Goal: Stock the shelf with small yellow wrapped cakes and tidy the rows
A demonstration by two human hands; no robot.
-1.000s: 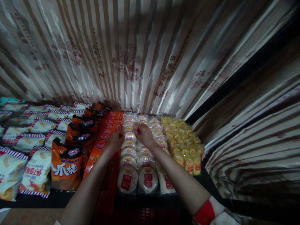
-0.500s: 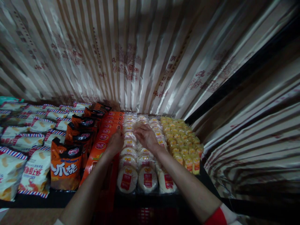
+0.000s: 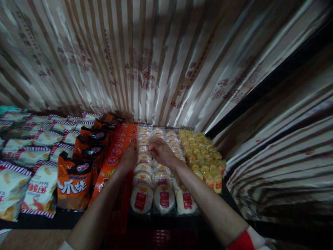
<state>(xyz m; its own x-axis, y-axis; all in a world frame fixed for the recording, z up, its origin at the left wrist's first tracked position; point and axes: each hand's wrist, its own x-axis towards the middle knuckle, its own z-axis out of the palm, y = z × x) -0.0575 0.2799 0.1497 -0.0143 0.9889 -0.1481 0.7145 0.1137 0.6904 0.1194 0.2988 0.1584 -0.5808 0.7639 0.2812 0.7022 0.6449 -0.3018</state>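
The left hand (image 3: 129, 157) is held with its fingers curled where the flat orange packets (image 3: 112, 161) meet the first row of cracker packets (image 3: 164, 199), while the right hand (image 3: 161, 151) is poised over the cracker packets, its fingertips turned towards the left; whether anything is gripped by either hand cannot be told, as the fingertips are dim and small. A light touch would probably serve best here, since the clear wrap looks thin and the crackers could be snapped by a hard squeeze; a packet would be better handled by the edge of its wrap, and the forearms should be kept high so that the front packets are not knocked. Three rows of cracker packets are set from front to back on the black shelf (image 3: 65, 220), a round pale cracker being seen behind the red label in each front one. To their right, small yellow packets (image 3: 208, 170) are lined up closely, their contents too small to be made out. Further left, orange-and-black bags (image 3: 74, 189) are stood one behind another, beside white bags (image 3: 39, 187) with striped edges; in both, the food is hidden by printed film
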